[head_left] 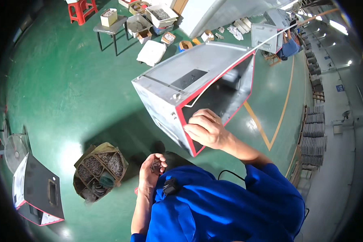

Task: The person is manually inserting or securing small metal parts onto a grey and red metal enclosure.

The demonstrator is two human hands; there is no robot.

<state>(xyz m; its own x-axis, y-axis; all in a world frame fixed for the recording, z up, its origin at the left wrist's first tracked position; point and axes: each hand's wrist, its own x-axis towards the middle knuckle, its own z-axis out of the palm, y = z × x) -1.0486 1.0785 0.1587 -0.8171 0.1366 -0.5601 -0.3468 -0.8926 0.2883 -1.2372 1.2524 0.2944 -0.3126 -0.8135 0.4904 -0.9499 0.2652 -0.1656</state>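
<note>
A large grey sheet-metal cabinet [177, 80] with a red-edged open side lies tilted over the green floor in front of me. My right hand [205, 128] rests on its near red rim, fingers curled over the edge at the lower corner. My left hand [151, 171] is held close to my chest, cupped around a few small dark metal parts, apparently screws. My blue sleeve and torso fill the lower middle of the view.
A divided box of screws and fittings [100, 169] sits on the floor at lower left. A dark panel [40, 191] and a fan [15, 150] lie further left. A small table [111, 28], crates of parts [161, 15] and a red stool [81, 10] stand beyond. Another person [289, 45] works at the far right.
</note>
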